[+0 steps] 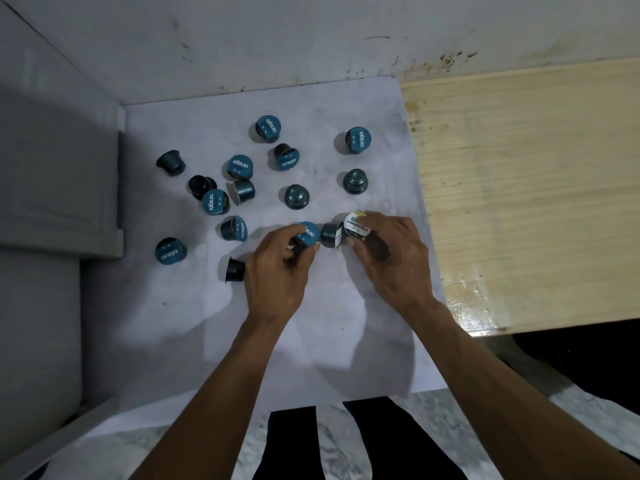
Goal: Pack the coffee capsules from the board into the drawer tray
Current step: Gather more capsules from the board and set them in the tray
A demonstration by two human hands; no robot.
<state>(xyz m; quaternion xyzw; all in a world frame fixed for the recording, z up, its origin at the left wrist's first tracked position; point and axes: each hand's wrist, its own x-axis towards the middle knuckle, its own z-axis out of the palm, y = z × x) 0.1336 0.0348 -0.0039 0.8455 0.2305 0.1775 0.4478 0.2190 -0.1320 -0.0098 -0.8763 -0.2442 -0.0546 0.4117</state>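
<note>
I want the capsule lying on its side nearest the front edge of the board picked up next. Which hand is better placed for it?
Left, probably. The side-lying capsule sits just beside the left hand, on its outer side. The right hand is farther off, across the left hand, and already holds a white-lidded capsule. The left hand holds a teal capsule, though.

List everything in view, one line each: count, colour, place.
Loose coffee capsules: about fifteen, teal, scattered over the board.
White-lidded capsule: one, in the right hand.
Teal-lidded capsule: one, in the left hand.
Board: one, white, centre.
Wooden panel: one, pale, right of the board.
Wall: white, stained, behind.
Grey surface: left of the board.
Left hand: fingers on the teal-lidded capsule.
Right hand: fingers on the white-lidded capsule.
</note>
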